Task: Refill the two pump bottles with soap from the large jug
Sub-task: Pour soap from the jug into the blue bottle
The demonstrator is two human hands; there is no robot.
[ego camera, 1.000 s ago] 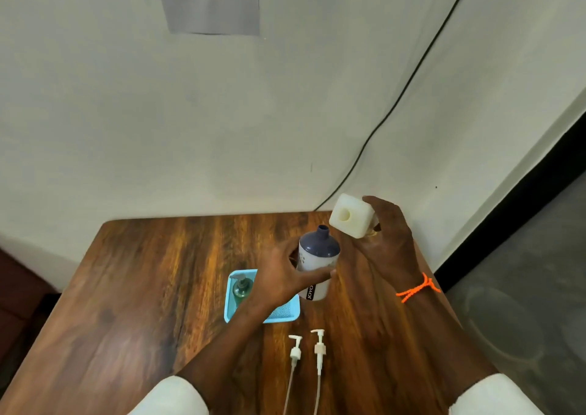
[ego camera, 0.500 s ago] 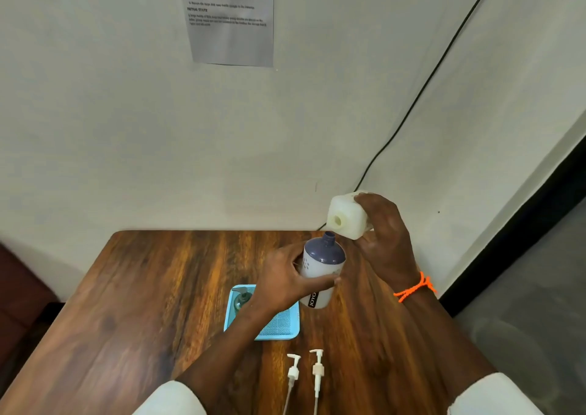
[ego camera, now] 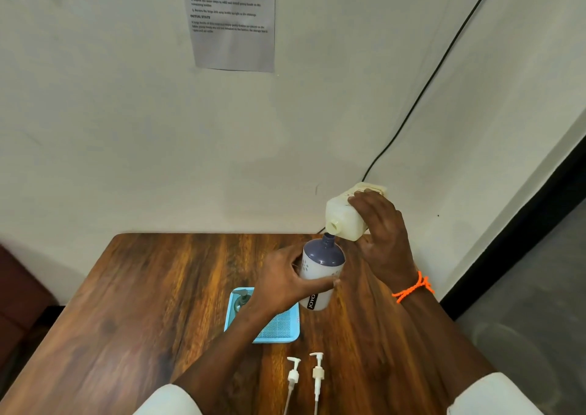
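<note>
My left hand (ego camera: 282,279) grips a white bottle with a dark blue shoulder (ego camera: 322,267), held upright above the wooden table (ego camera: 142,303). My right hand (ego camera: 380,230) holds the cream-coloured jug (ego camera: 347,216) tipped down to the left, its open mouth right at the bottle's neck. A green pump bottle (ego camera: 241,302) lies in a light blue tray (ego camera: 279,330), partly hidden by my left arm. Two white pump heads (ego camera: 306,378) with long tubes lie on the table near me.
The table stands against a white wall that carries a printed sheet (ego camera: 233,21) and a black cable (ego camera: 421,97). Grey floor (ego camera: 539,303) lies to the right of the table. An orange thread is tied on my right wrist.
My right hand has tipped the jug further down and brought its mouth to the bottle's neck. The left hand keeps the bottle steady. The camera view has tilted up a little.
</note>
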